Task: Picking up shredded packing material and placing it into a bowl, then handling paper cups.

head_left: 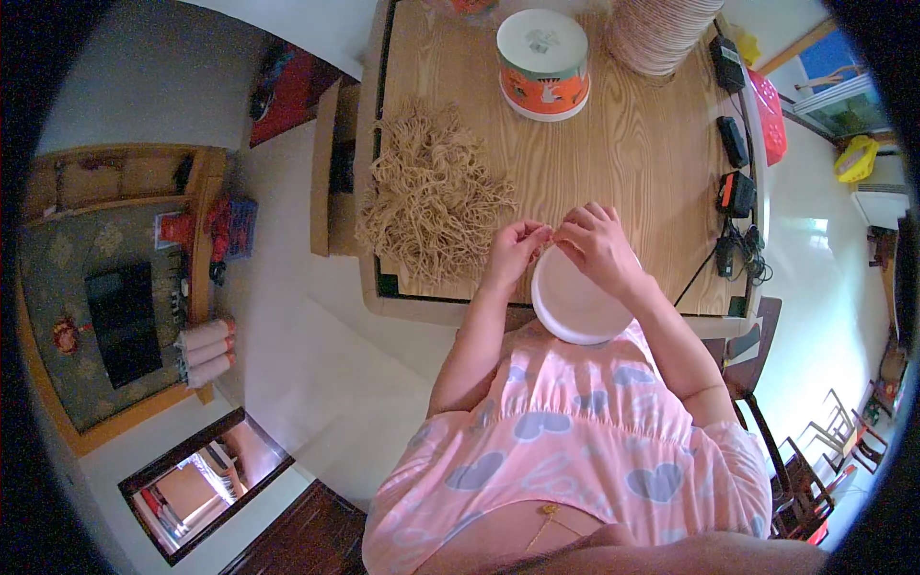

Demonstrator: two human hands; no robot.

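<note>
Both hands meet at the table's near edge, over the rim of a round white tub or lid [575,309]. My left hand [516,254] is pinched at the rim's far left side, thumb and forefinger together. Close against it, my right hand [599,251] has its fingers curled in and covers part of the rim. Whatever the fingertips hold is too small to make out. To the left of my hands lies a loose, tangled heap of tan cords [431,192].
A white-topped orange and green tub [543,77] stands farther back on the wooden table [604,153]. Behind it to the right is a large ribbed, pale pinkish cylinder [661,38]. Black adapters [733,144] and cables [743,254] line the right edge. An open cardboard box [335,172] adjoins the left edge.
</note>
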